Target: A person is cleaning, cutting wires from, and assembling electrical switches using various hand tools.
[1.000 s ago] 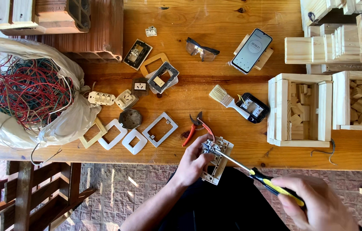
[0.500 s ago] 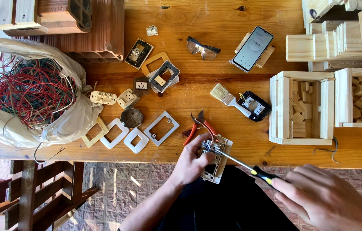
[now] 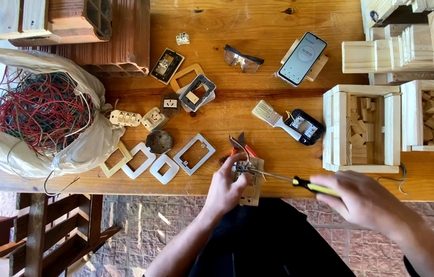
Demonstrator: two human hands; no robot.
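From the head camera, looking straight down, the left hand [image 3: 225, 185] lies at the near edge of the wooden table [image 3: 258, 110], its fingers curled down onto a small switch module [image 3: 250, 180] that sits half over the edge, pinning it in place. The right hand [image 3: 363, 197] is wrapped around the yellow-and-black handle of a screwdriver [image 3: 291, 180], whose thin shaft runs leftward so that its tip meets the top of the module just beside the left fingertips. Red-handled pliers [image 3: 241, 145] lie just behind the module. Further left rest several white cover frames [image 3: 195, 154], and beyond them a plastic bag of tangled red wire [image 3: 37, 110]. A paintbrush [image 3: 276, 119] lies behind the screwdriver.
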